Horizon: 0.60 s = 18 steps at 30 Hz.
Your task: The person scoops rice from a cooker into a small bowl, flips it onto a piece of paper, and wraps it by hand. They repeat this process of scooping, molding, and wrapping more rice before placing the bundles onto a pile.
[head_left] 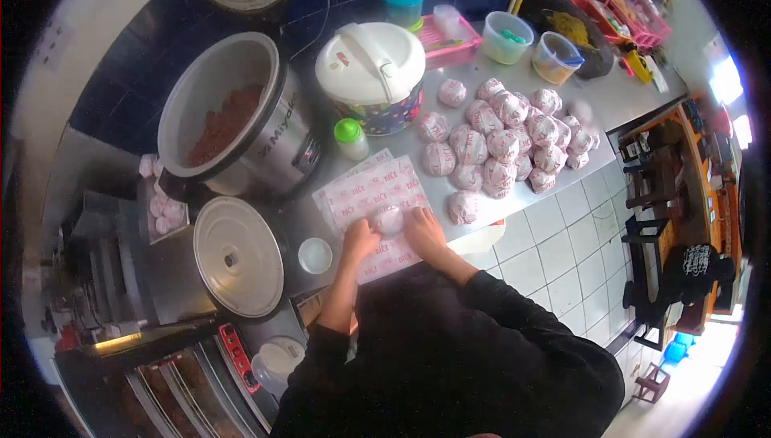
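Observation:
A rounded bundle (389, 219) in pink-printed paper sits on sheets of wrapping paper (373, 189) marked "RICE", stacked on the steel counter. My left hand (361, 239) is closed at the bundle's left side, its fingers gathered on the wrapping paper. On the other side, my right hand (423, 230) has its fingers bent against the paper close to the bundle. The fingertips of both hands are small and partly hidden. Many similar wrapped bundles (503, 146) are piled to the right, the closest one (463, 207) near the counter's front edge.
A large rice cooker (281, 137) holding reddish-brown rice stands at the left, its lid (238, 256) lying in front. Nearby are a white bowl (315, 256), a green-capped shaker (351, 138) and a white-lidded container (370, 63). Plastic tubs (507, 37) line the back. A person (695, 273) is at far right.

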### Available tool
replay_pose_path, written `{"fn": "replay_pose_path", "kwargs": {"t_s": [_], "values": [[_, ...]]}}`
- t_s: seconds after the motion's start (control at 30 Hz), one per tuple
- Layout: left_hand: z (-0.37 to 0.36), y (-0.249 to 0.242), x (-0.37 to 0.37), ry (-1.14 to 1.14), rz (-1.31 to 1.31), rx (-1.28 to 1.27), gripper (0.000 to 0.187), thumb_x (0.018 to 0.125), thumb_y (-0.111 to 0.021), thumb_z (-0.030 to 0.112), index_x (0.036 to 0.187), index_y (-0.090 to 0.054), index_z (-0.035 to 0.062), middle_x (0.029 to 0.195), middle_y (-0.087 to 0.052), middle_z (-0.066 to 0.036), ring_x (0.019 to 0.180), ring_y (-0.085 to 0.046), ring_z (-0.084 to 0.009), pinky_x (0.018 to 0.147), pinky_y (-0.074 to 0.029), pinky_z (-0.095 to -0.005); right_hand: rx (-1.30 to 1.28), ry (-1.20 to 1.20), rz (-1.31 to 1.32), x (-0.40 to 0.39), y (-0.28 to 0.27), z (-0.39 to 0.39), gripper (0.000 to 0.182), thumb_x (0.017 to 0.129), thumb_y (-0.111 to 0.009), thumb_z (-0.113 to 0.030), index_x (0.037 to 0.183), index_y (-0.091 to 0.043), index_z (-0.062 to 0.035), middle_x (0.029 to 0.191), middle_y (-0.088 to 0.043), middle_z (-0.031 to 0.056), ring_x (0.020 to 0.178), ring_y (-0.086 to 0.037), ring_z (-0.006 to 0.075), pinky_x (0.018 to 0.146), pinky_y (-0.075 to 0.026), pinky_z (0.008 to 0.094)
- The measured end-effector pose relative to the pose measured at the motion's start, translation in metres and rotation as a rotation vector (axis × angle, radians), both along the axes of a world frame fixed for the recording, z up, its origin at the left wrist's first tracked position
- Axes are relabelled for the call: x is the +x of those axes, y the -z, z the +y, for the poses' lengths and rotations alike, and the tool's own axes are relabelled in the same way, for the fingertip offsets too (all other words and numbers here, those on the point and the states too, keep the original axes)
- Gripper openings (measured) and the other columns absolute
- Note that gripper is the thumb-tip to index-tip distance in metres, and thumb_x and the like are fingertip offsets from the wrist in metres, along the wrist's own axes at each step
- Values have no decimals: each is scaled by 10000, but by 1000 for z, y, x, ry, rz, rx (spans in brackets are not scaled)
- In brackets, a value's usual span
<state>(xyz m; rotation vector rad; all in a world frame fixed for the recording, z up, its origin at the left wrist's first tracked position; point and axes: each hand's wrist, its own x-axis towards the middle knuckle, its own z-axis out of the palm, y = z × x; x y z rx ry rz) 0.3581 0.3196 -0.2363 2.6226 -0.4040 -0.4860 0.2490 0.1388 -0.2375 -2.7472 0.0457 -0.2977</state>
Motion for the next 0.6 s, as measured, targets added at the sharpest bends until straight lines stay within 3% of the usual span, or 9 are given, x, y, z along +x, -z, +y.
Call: {"fn": "replay_pose_path", "kwargs": {"t_s": [0.07,0.1,0.2,0.27,0.33,0.4,0.5,0.53,0.6], "values": [[11,-3,13,5,497,-272,315,789,-693,84,1074,-670,-49,1049,-722,-161,974,-684,-270,868,-517,-388,175,45,-74,1,8,-2,184,807,-601,-85,979,-618,-22,1049,-590,158,1022,-556,367,939,-475,451],[15,-4,8,-54,593,-633,340,793,-652,44,1118,-693,-46,1025,-723,-79,940,-658,-175,839,-508,-330,179,54,-84,1,5,-7,184,807,-601,-85,979,-618,-22,1049,-590,158,1022,-556,367,939,-475,451],[22,-12,8,7,707,-738,279,778,-676,70,1037,-702,-30,964,-712,-48,896,-646,-141,800,-504,-310,478,-22,-70,-2,-8,-20,283,885,-576,-88,1151,-621,-3,1160,-622,160,1091,-587,346,940,-492,397],[15,-27,-2,46,679,-783,264,771,-680,52,1026,-707,-9,971,-700,-36,897,-640,-140,795,-498,-293,1342,34,265,-1,-36,-27,289,949,-552,-158,1177,-627,1,1259,-630,113,1235,-556,298,1022,-454,409],[4,-42,-8,62,717,-912,251,765,-686,35,1011,-711,-7,997,-693,-32,923,-638,-150,817,-506,-305,1433,123,349,6,-50,-26,305,1002,-524,-206,1228,-615,-23,1275,-624,84,1230,-562,247,1029,-454,400],[-7,-50,-15,73,649,-938,262,760,-706,29,1021,-721,14,1002,-688,-33,937,-644,-178,851,-517,-328,2370,115,348,13,-20,-26,314,1019,-517,-232,1261,-583,-42,1283,-616,96,1173,-590,222,1036,-448,399],[-10,-33,-18,296,86,-739,329,738,-763,36,1065,-727,45,978,-702,-89,940,-676,-261,835,-547,-367,2178,167,294,13,-19,-18,375,1026,-576,-318,1280,-549,-44,1251,-618,102,1126,-612,217,989,-486,393],[-12,-34,-21,297,84,-739,329,738,-763,36,1065,-727,45,978,-702,-89,940,-676,-261,835,-547,-367,2030,226,291,14,-26,-17,403,1019,-604,-346,1273,-547,-39,1234,-621,101,1119,-616,225,968,-501,392],[-17,-48,-29,-28,178,-570,341,739,-770,36,1073,-700,34,958,-712,-110,932,-690,-259,823,-552,-373,2038,180,295,15,-40,-19,480,995,-649,-386,1292,-547,-23,1233,-618,103,1117,-616,223,938,-519,387]]}}
